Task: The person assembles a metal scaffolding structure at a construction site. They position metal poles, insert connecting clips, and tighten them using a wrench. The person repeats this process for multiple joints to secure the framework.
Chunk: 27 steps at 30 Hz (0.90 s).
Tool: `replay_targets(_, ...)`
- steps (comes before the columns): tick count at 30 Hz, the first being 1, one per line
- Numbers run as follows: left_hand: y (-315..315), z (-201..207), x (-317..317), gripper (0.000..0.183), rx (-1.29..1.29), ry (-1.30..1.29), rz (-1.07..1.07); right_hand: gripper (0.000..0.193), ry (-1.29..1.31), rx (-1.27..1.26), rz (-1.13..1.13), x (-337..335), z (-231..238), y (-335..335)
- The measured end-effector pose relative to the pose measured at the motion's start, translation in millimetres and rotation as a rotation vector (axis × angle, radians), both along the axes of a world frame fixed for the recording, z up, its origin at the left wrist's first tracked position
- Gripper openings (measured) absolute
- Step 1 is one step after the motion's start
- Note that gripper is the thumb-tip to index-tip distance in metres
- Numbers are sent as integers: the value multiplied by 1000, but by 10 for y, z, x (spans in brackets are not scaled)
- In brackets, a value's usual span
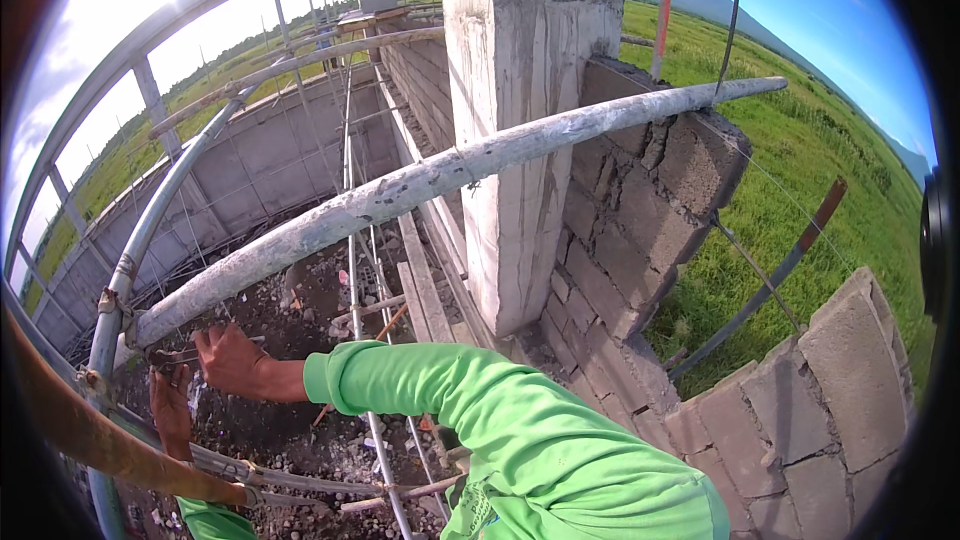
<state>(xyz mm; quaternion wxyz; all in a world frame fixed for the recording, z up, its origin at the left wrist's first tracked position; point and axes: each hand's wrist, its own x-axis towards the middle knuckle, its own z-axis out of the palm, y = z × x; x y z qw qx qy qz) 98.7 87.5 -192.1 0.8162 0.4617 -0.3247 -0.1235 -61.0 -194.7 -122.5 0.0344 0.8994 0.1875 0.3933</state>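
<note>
Sky glares upper left — edges bend, perhaps blurred.

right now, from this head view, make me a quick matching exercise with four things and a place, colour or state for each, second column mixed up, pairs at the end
Things:
1. right hand
2. right sleeve
3. concrete column
4. long pale pole

Places, colours, states:
A. crossing in front of the column at a slant
B. bright green
C. close to the pole's lower left end
D. upright and greyish white

Right pairs: 1-C, 2-B, 3-D, 4-A
</note>
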Motion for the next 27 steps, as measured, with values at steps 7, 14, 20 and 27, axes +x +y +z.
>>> replay_targets(7, 153, -165, 82, 41, 291, -185, 282, 30, 120, 123, -78, -84, -81, 490)
replay_targets(14, 151, -253, 147, 52, 275, -198, 356, 28, -79, 136, 85, 229, -365, -121)
replay_targets(20, 164, -255, 126, 52, 374, -218, 505, 29, -160, 105, 113, 475, -407, -479)
replay_targets(27, -46, -79, -149, 41, 4, -19, 231, 32, -190, 81, 97, 213, -295, -348)
